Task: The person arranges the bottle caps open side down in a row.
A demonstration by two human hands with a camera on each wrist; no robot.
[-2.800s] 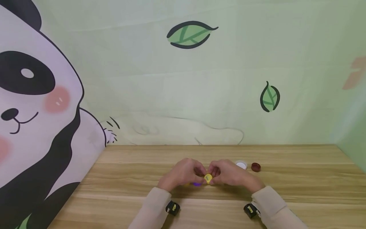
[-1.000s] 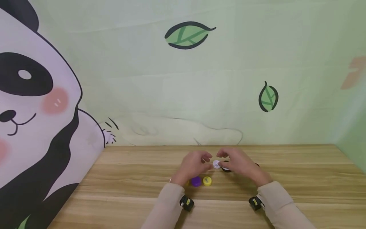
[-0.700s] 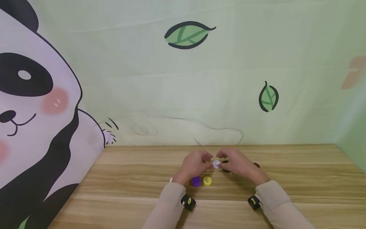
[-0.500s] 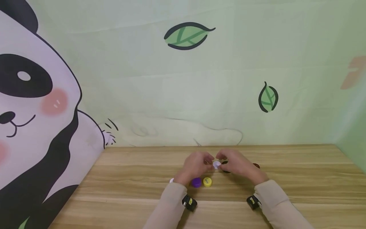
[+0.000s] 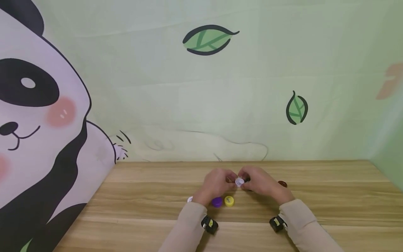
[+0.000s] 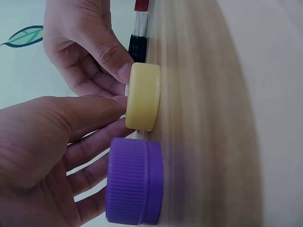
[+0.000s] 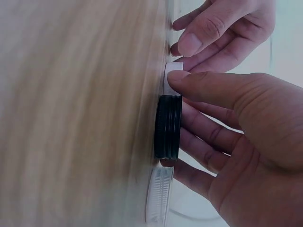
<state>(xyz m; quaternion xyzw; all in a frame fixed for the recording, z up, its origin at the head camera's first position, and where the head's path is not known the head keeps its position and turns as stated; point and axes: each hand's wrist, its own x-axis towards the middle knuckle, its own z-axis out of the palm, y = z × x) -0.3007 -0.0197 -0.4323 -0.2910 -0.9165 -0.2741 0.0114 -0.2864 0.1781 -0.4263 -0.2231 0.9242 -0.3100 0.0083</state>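
Between both hands a small white bottle cap (image 5: 239,182) sits on the wooden table, its hollow side facing up in the head view. My left hand (image 5: 217,183) pinches it from the left with thumb and fingertips. From the right, my right hand (image 5: 259,181) has its thumb on the cap's near edge and its fingers curled behind. The right wrist view shows a black ribbed lid (image 7: 168,127) next to that cap, partly behind the right fingers. A yellow cap (image 5: 229,201) and a purple cap (image 5: 217,202) lie nearer the person; they hide the white cap in the left wrist view.
A dark red cap (image 5: 282,183) shows past the right wrist. Beyond the black lid is a pale ribbed lid (image 7: 159,196), hidden from the head view by the right hand. Another white cap (image 5: 190,199) peeks out left of the left wrist. A panda-print backdrop (image 5: 201,87) stands behind the table.
Earlier the hands held the yellow cap; it now lies beside the purple one. They moved back and right to the white cap, and their fingers have closed in around it.
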